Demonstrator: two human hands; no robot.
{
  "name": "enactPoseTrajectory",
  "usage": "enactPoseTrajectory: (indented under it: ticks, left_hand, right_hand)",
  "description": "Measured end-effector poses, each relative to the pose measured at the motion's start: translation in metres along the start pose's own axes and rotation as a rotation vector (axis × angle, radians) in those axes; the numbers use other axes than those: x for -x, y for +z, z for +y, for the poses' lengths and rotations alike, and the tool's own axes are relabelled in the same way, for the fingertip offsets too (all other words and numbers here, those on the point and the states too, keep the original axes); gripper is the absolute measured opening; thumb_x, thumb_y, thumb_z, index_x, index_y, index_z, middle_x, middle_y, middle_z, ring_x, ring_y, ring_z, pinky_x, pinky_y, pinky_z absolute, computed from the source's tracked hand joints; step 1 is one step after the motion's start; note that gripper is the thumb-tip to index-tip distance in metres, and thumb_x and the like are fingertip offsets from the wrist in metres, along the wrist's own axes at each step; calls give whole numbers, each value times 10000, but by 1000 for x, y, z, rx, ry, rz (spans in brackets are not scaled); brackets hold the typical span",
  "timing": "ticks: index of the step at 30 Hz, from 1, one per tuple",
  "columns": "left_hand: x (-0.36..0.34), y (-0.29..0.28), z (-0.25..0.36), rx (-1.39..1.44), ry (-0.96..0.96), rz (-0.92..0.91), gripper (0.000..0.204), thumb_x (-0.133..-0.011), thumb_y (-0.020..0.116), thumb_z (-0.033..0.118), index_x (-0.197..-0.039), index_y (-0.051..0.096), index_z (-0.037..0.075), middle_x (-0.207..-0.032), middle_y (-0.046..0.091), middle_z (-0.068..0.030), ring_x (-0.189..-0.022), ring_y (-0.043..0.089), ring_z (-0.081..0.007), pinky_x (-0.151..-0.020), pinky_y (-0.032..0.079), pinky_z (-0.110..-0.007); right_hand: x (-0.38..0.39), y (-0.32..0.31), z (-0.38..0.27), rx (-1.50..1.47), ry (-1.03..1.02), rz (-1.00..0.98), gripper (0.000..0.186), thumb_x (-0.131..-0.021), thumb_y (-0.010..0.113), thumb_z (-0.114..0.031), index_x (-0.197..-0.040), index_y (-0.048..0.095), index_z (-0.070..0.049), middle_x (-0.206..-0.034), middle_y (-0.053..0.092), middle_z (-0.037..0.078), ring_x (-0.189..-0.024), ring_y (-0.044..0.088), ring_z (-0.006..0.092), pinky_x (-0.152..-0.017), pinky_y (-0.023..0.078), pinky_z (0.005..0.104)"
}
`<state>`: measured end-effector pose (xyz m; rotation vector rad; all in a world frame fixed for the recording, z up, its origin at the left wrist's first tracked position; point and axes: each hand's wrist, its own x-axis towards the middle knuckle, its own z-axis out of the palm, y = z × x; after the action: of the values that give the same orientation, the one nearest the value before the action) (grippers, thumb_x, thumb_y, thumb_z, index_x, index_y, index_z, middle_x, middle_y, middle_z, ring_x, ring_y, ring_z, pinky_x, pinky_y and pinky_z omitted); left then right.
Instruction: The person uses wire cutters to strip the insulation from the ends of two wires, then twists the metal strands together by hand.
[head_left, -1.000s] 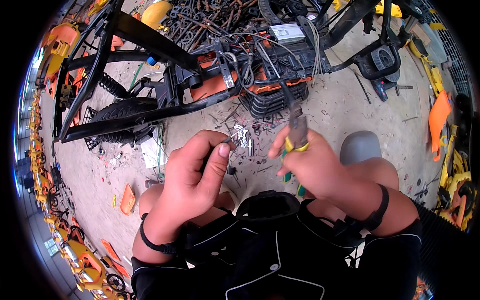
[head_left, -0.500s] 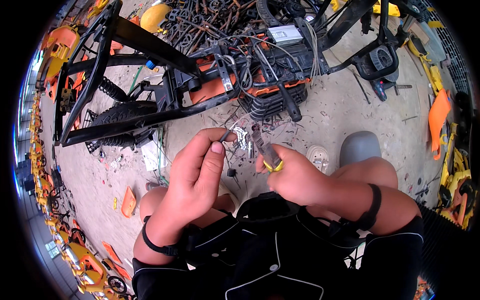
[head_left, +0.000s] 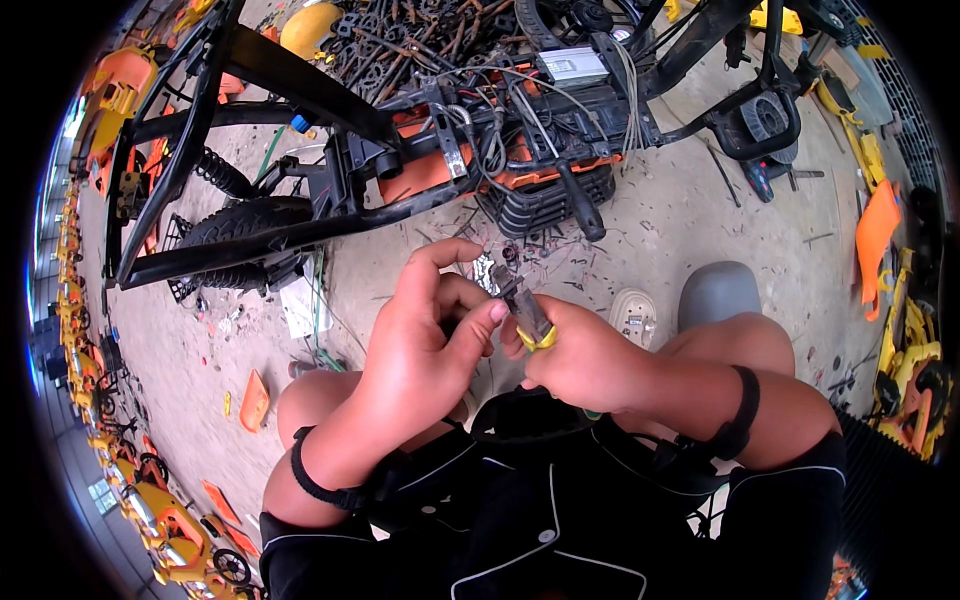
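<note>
On the far side, a black vehicle frame [head_left: 280, 238] holds coiled cables [head_left: 492, 150], a silver box [head_left: 572, 66] and an orange panel [head_left: 425, 175]. Concrete floor [head_left: 660, 235] is strewn with scraps; dark metal parts [head_left: 420, 40] are heaped beyond, yellow vehicles [head_left: 165, 510] line the left. Near centre, pliers [head_left: 529, 316] show a worn grey head, yellow at the neck, tilted toward far left. The right hand [head_left: 580, 352] is clenched around their handles. The left hand [head_left: 415, 345] pinches a small dark piece [head_left: 509, 288] at the pliers' head, index finger raised free. Whether the jaws grip it: cannot tell.
</note>
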<state>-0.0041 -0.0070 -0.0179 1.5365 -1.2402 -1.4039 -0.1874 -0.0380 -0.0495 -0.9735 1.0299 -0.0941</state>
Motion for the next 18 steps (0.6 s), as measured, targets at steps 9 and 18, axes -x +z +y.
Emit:
enactPoseTrajectory:
  ticks: [9, 18]
  left_hand:
    - [-1, 2, 3, -67, 7, -71, 523, -943, 638, -32, -1385, 365, 32, -809, 637, -49, -696, 602, -84, -621, 494, -228]
    - [-2, 2, 6, -216, 20, -99, 546, -911, 669, 8, -1368, 373, 50, -785, 692, -109, -708, 697, -241, -650, 515, -324]
  right_hand:
    - [-3, 0, 2, 54, -17, -7, 238, -907, 573, -79, -1133, 584, -3, -957, 671, 138, -854, 650, 233, -749, 498, 377]
    - [-1, 1, 5, 215, -80, 89, 329, -888, 552, -41, -1208, 551, 34, -1014, 674, 228, -945, 670, 351, -813, 500, 434]
